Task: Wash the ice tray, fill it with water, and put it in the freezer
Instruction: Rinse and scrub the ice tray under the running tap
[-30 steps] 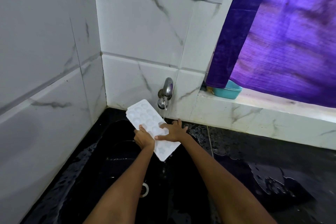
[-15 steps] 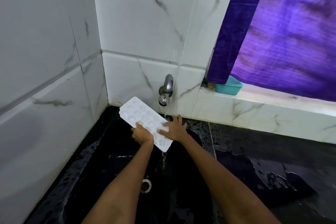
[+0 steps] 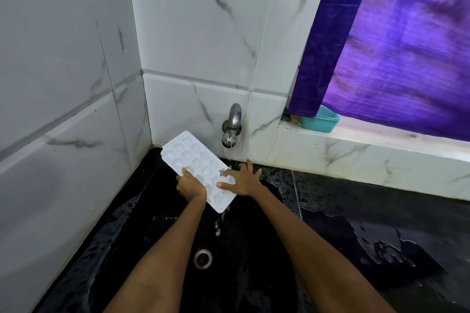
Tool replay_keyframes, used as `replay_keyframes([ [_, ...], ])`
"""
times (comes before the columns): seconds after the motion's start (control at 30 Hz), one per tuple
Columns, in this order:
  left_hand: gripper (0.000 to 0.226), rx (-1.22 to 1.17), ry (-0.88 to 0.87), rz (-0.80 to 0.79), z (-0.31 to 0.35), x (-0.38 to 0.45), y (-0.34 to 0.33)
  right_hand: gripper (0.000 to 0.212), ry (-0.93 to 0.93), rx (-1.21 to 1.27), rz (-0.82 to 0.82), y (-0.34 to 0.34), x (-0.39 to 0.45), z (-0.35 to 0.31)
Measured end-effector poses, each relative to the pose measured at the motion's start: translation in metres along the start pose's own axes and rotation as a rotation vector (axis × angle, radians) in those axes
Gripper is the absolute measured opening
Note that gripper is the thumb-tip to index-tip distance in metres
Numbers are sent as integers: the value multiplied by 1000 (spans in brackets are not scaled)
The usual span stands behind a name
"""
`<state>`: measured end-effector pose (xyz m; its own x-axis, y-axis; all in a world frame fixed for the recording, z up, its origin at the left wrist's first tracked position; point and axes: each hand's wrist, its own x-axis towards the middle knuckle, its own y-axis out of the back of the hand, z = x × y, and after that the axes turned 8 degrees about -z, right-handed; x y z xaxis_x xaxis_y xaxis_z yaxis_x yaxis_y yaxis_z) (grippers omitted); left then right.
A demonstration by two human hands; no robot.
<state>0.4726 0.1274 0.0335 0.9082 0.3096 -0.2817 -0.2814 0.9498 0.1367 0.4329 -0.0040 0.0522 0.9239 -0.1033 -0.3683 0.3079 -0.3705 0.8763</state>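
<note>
Left grip (image 3: 191, 185) curled round the near-left long edge of the ice tray (image 3: 195, 165), thumb over the rim, clamped on it. Right grip (image 3: 241, 179) spread flat, fingers straight, pressing on the tray's cavities at the near-right, not curled round anything. Tray held tilted between the two, far end raised toward the wall corner, near corner lowest and dripping into the black sink (image 3: 152, 223) below. Just beyond the right grip, the tap (image 3: 232, 126) running a thin stream down past the tray's right edge.

Still in the washing step, by the look of it: cavities wet, rubbed by bare fingers, no soap or sponge visible. Filling not yet begun, since the slope sheds water instead of holding it. Freezer nowhere in view, so that step wholly left.

Against half a second ago: tray's far end a touch closer to the tap, right-hand fingers splayed wider across the cavities, water spilling off the low corner much as before. Against a second ago: tray shifted left and away from under the spout.

Farther right of the grips, wet black bench (image 3: 381, 223).
</note>
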Motion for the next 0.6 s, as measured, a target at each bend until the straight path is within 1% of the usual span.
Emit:
replay_keyframes([
  [0.07,49,-14,-2,2,-1,-3,-2,67,2,-65,15,-2,0,-2],
  [0.1,49,-29,11,10,0,-5,-3,69,8,-56,7,-3,0,-4],
  [0.2,49,-61,35,11,3,-5,-2,68,15,105,-36,0,-3,-2],
  [0.23,49,-58,34,3,2,-4,-1,70,15,118,-43,3,-4,-1],
  [0.27,49,-50,30,-5,2,-6,-2,71,6,99,-41,5,-4,0],
  [0.33,48,-41,15,-11,2,-11,-7,66,-28,7,4,4,-2,-3],
  [0.4,47,-62,20,-1,4,-15,-11,73,-21,-71,25,1,-1,-9],
  [0.43,47,-71,27,4,6,-15,-11,76,-10,-62,11,1,-2,-9],
  [0.47,48,-70,31,7,6,-13,-10,75,0,-16,-5,2,-3,-7],
  [0.53,48,-53,18,11,5,-7,-5,64,5,82,-24,6,-4,0],
  [0.6,48,-36,-5,-1,3,-6,-3,61,-14,48,-7,4,-4,0],
])
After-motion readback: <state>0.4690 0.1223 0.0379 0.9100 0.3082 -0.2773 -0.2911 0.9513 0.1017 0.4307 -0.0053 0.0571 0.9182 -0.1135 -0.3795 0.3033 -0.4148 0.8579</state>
